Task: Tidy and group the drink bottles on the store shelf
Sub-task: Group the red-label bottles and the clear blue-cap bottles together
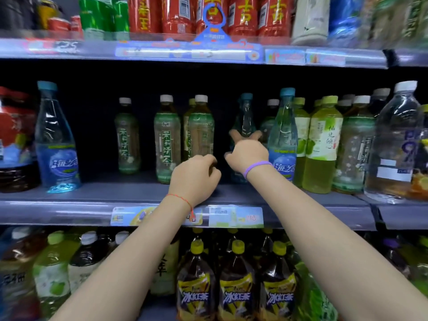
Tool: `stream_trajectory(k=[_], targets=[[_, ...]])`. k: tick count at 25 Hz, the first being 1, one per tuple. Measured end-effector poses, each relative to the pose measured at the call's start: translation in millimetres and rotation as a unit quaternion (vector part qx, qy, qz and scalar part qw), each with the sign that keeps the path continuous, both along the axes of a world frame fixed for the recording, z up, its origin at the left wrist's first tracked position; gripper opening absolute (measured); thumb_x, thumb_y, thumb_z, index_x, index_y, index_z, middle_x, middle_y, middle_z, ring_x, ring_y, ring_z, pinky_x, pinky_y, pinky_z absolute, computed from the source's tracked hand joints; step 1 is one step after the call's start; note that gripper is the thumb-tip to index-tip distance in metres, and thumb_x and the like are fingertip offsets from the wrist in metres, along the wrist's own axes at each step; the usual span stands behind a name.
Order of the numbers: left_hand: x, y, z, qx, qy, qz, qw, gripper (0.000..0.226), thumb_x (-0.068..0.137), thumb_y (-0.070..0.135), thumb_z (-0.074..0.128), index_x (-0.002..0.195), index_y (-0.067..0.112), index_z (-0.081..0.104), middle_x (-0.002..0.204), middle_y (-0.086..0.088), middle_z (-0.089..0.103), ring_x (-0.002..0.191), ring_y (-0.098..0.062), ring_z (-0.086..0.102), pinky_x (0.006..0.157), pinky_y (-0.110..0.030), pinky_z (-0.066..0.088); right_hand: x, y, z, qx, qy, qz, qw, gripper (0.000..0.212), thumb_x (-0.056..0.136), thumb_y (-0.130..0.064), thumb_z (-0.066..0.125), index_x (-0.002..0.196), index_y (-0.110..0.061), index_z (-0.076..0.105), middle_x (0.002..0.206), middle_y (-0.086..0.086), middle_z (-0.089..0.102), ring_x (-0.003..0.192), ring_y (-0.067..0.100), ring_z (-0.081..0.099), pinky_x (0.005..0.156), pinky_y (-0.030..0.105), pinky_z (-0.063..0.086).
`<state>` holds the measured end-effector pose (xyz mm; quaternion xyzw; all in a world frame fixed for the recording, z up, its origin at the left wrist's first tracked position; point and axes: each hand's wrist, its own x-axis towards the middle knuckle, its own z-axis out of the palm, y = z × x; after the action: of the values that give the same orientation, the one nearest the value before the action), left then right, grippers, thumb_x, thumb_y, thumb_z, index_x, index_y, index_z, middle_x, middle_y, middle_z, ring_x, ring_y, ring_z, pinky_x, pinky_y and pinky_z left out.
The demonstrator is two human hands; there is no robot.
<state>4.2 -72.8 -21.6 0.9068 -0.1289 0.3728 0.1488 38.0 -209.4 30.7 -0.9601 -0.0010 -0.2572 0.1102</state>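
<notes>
While both arms reach in over the middle shelf [97, 193], the right hand [246, 156] is set against a clear blue-capped bottle [246, 117] standing far back in the gap at centre; two fingers [236, 136] are spread in a V on either side of its body, the others curled. Whether this amounts to a firm grip I cannot tell. A purple band [256, 167] circles that wrist.

The left hand [194, 179] hovers just left of the right one, over the near part of the shelf, fingers curled loosely inward and holding nothing. A red string [183, 200] sits on its wrist.

Bottle positions, middle shelf: three green-labelled tea bottles [167, 140] with white caps stand left of centre, spaced apart, one further back on the left. A second blue-capped bottle [283, 137] with a blue label stands just right of the right hand, near the shelf edge. A third of the same kind [56, 137] stands well apart at the far left. Right of centre, yellow-green bottles [323, 144] with green caps stand packed together, then more white-capped bottles and a large clear bottle [393, 140].

Lower shelf: dark iced-tea bottles [236, 283] with yellow caps in a row. Upper shelf: red-labelled bottles [245, 15], blurred.
</notes>
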Motion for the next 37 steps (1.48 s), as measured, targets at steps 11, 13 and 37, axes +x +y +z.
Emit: stream_trajectory(k=[11,13,37], targets=[[-13.8,-49.2,0.6,-0.18,-0.045,0.021,0.982,0.109,0.075,0.057,0.075,0.156,0.016,0.015,0.133,-0.012,0.049,0.112,-0.033,0.058,0.077,-0.041,0.048,-60.3,-42.6,-14.5,0.086,-0.384,0.084,0.915,0.07,0.082,-0.021,0.052,0.15,-0.019,0.035,0.111,0.011,0.048,0.079,0.028,0.052,0.062,0.039,0.046],[-12.4,-51.8,0.2,-0.206,-0.023,0.03,0.978,0.102,0.078,0.054,0.074,0.154,0.015,0.017,0.134,-0.012,0.05,0.111,-0.035,0.059,0.079,-0.04,0.047,-54.7,-60.9,-18.5,0.12,-0.364,0.003,0.924,0.071,0.078,-0.022,0.056,0.145,-0.011,0.036,0.119,0.013,0.047,0.103,0.033,0.049,0.081,0.045,0.044],[-26.2,142.1,-9.2,-0.104,-0.076,0.232,0.964,0.079,0.093,0.035,0.062,0.152,0.001,0.024,0.149,-0.021,0.036,0.136,-0.037,0.038,0.104,-0.047,0.037,-35.8,130.4,-29.6,0.245,0.014,0.237,0.94,0.064,0.084,-0.067,0.059,0.082,-0.003,0.054,0.079,0.01,0.062,0.069,0.029,0.061,0.064,0.041,0.05]])
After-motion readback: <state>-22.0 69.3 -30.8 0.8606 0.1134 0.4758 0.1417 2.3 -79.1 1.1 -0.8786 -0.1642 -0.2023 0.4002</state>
